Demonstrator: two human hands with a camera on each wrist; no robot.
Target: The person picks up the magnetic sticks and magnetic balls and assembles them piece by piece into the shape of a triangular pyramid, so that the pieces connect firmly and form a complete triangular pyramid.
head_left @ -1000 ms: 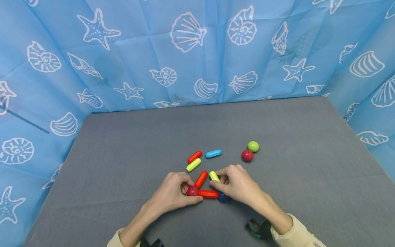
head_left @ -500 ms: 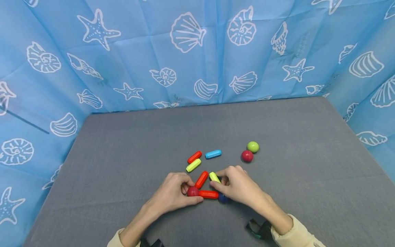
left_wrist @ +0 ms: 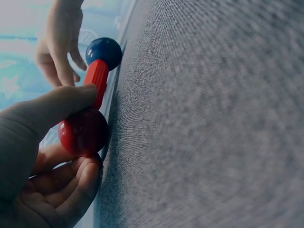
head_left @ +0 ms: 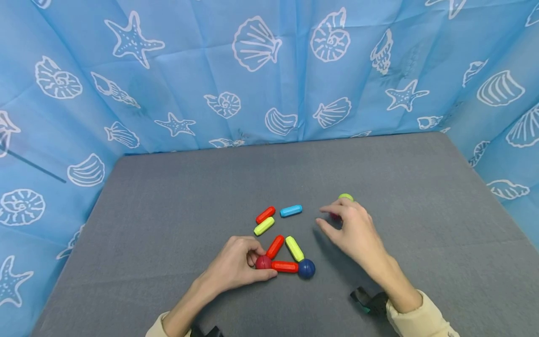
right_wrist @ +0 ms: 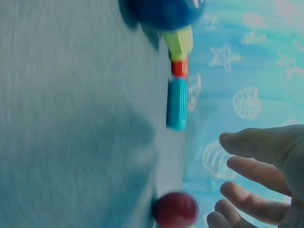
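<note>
Glossy dark-red ball point(head_left: 264, 262) on grey fabric tabletop point(head_left: 189, 196), gripped by left hand point(head_left: 237, 262), thumb at the red ribbed rod point(head_left: 285, 267) linking it to a glossy navy ball point(head_left: 306, 268). Second red rod point(head_left: 275, 246) slants off dark-red, yellow-green rod point(head_left: 294, 248) off navy. Right hand point(head_left: 358, 231) spread wide near another red ball point(right_wrist: 175, 210).

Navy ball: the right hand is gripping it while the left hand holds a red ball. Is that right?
Not quite: the right hand isn't gripping the navy ball; the head view shows it apart from that ball and holding nothing. The left hand does hold a red ball.
</note>
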